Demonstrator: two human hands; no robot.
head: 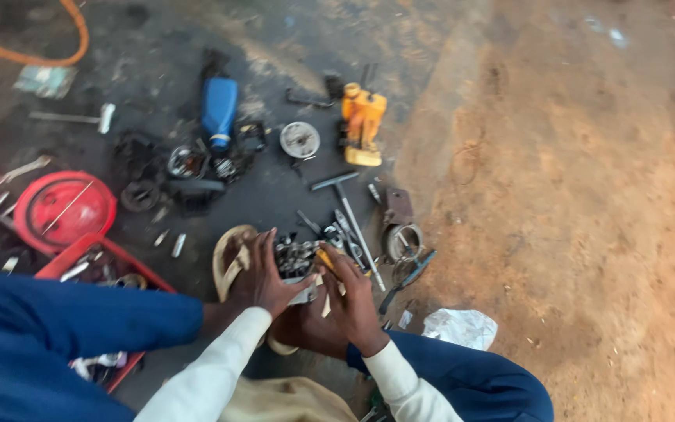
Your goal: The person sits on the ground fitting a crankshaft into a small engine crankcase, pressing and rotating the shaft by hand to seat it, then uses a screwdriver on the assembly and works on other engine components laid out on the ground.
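My left hand (263, 273) rests on a small grey metal engine part (297, 258) on the dark oily ground, fingers spread over its left side. My right hand (349, 293) is closed around a yellow-handled tool (325, 259), whose tip meets the part's right side. Both sleeves are white, over blue trousers. A tan sandal (232, 262) lies under my left hand. What lies beneath the palms is hidden.
Loose wrenches and a T-handle (345, 207) lie just beyond the hands. Farther off lie a blue tank (219, 109), a yellow engine housing (362, 121), a round silver disc (299, 139), a red lid (64, 209) and a red crate (111, 270). Bare orange dirt spreads to the right.
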